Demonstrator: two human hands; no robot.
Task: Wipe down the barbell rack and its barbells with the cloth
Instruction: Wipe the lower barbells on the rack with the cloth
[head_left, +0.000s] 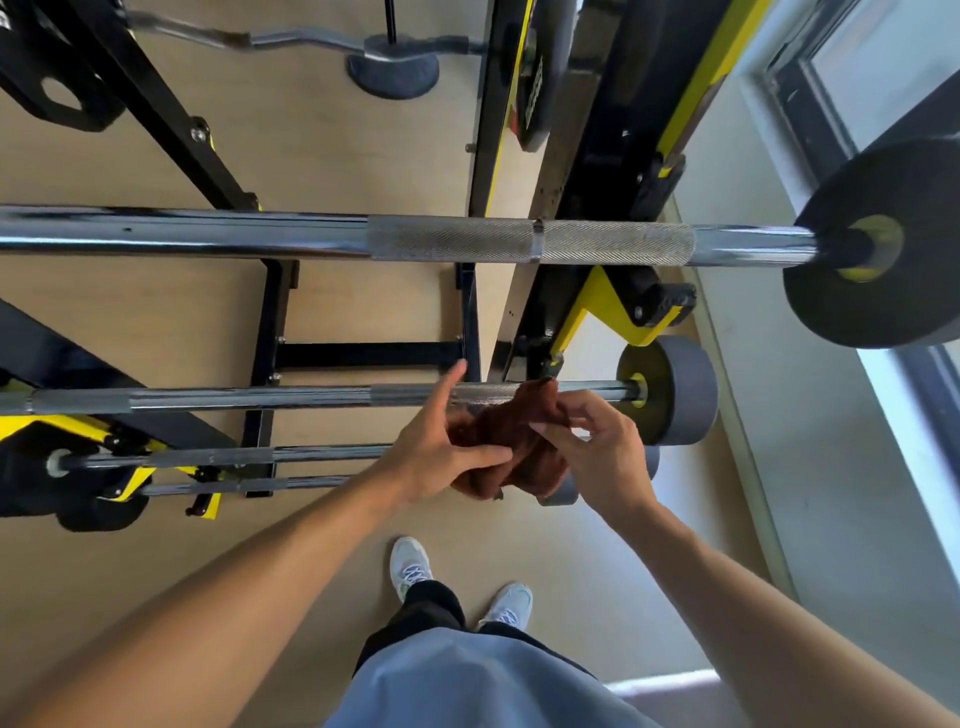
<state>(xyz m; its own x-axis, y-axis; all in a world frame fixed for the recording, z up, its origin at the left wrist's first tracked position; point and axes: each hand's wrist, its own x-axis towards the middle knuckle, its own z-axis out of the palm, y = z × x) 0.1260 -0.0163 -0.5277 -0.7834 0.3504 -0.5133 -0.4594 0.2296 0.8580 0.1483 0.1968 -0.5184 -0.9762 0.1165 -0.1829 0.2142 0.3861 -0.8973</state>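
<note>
The brown cloth (511, 441) is bunched between both hands, just in front of the second barbell (249, 399) on the black-and-yellow rack (597, 306). The left hand (441, 447) holds it with thumb across and forefinger straight; the right hand (597, 447) pinches its edge. A thicker barbell (452, 239) lies above.

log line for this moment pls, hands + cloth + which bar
stage: readying cloth | left hand: holds brown cloth | right hand: fingers pinch cloth | cloth: bunched, in front of second barbell | top barbell: untouched
</note>
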